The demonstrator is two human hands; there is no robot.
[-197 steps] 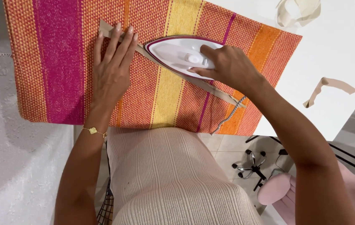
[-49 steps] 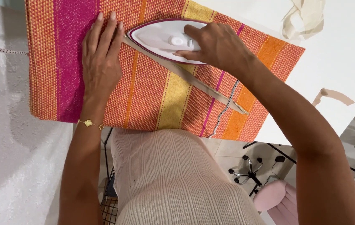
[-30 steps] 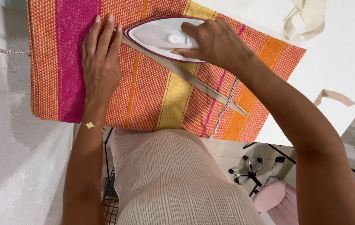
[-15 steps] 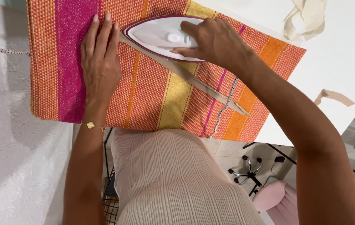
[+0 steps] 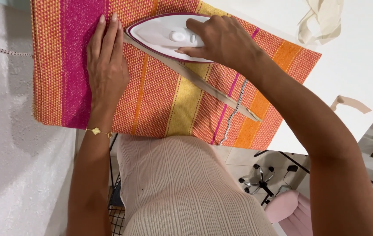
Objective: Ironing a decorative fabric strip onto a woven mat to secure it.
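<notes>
Right hand (image 5: 221, 41) grips white iron (image 5: 164, 35) on beige strip (image 5: 212, 87); left hand (image 5: 105, 65) lies open, flat on striped cloth (image 5: 164, 105) beside iron.

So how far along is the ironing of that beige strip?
The strip's lower end lies flat on the striped cloth. In hand: right hand presses the iron on its upper part, left hand flat beside it. The stretch under the iron remains.

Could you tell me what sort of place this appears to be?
Probably a home sewing or craft room: an iron pressing a beige strip on a striped woven cloth, fabric scraps on the white table.
</notes>
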